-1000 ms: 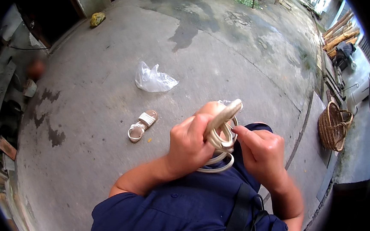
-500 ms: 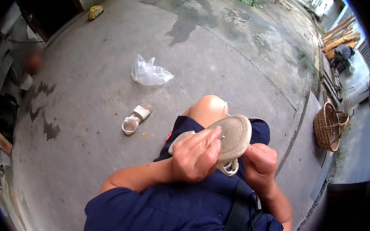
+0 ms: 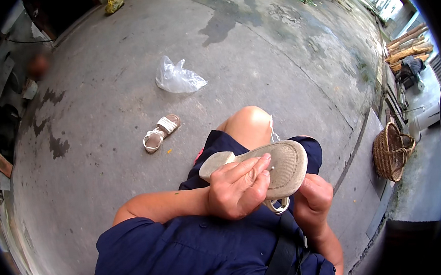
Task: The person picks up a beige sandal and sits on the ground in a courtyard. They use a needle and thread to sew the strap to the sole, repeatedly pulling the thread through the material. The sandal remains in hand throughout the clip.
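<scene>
A pale sandal [image 3: 284,166] is held sole up above my lap, its low heel at the left and its toe at the right. My left hand [image 3: 238,187] lies across the middle of the sole, fingers closed and pressed together on it. Just beyond those fingertips a tiny white bit [image 3: 272,168] sticks out of the sole; what it is I cannot make out. My right hand [image 3: 313,200] is curled at the toe's edge, its fingers partly hidden beneath the sandal. Below the sole a white strap loop [image 3: 278,205] hangs down. White thread [image 3: 274,128] dangles beside my knee.
A matching white sandal [image 3: 162,133] lies on the concrete floor, with a clear plastic bag [image 3: 179,76] beyond it. To the right stands a wicker basket [image 3: 391,151], and stacked logs [image 3: 407,48] lie farther back. A yellow bag [image 3: 114,5] sits by the far doorway.
The sandal has tilted and shifted slightly right, so more of its sole and heel shows. Both hands stay on it in nearly the same grip.
</scene>
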Demonstrator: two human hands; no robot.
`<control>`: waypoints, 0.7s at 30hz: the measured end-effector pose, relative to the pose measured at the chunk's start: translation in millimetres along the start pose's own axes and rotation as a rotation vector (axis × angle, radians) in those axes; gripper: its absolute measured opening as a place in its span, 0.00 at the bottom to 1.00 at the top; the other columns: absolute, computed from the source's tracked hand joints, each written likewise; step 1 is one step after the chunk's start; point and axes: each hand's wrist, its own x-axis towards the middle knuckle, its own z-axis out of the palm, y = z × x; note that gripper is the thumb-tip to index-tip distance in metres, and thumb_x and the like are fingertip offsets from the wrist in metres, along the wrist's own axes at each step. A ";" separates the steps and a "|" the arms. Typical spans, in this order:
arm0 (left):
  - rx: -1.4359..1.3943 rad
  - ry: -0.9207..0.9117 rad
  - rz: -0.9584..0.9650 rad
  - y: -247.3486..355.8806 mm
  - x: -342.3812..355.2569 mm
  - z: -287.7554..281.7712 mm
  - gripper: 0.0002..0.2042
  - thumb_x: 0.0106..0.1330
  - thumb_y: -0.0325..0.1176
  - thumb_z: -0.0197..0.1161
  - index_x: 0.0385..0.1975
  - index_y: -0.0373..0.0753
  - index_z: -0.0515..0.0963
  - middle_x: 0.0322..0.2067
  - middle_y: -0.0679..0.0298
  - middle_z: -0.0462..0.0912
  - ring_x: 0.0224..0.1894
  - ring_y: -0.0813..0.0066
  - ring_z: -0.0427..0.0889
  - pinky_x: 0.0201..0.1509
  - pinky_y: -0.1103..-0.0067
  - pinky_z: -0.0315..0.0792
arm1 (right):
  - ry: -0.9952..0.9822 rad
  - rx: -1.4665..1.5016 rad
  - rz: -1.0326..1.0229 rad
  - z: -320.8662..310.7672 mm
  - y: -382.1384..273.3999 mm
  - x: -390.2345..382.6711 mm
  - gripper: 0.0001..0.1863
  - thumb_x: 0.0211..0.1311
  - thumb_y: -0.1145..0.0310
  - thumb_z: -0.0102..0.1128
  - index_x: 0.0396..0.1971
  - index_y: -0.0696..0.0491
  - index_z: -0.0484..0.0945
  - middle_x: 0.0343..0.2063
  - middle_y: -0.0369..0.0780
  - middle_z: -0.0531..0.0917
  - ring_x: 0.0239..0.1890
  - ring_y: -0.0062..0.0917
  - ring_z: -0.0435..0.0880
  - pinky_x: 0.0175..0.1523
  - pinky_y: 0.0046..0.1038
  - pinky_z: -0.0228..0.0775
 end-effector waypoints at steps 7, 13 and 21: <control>0.006 -0.010 0.003 1.4 1.8 3.7 0.07 0.51 0.25 0.60 0.28 0.29 0.72 0.33 0.39 0.80 0.31 0.58 0.84 0.28 0.76 0.77 | 0.006 -0.014 0.027 -0.1 2.2 -4.6 0.11 0.42 0.89 0.51 0.27 0.62 0.78 0.18 0.44 0.78 0.20 0.33 0.77 0.26 0.27 0.66; 0.000 -0.020 0.012 1.8 -1.4 6.1 0.08 0.51 0.25 0.60 0.29 0.29 0.72 0.33 0.39 0.80 0.31 0.60 0.84 0.26 0.77 0.76 | 0.008 -0.032 0.032 -0.7 2.8 -6.6 0.11 0.41 0.89 0.52 0.26 0.62 0.78 0.18 0.44 0.77 0.20 0.34 0.77 0.26 0.27 0.65; -0.002 -0.028 0.019 2.9 -1.8 8.4 0.08 0.51 0.25 0.60 0.28 0.29 0.71 0.32 0.38 0.80 0.30 0.60 0.84 0.25 0.78 0.76 | 0.017 -0.042 0.041 -0.9 4.0 -9.4 0.09 0.41 0.88 0.53 0.24 0.62 0.77 0.17 0.44 0.77 0.19 0.35 0.76 0.26 0.28 0.65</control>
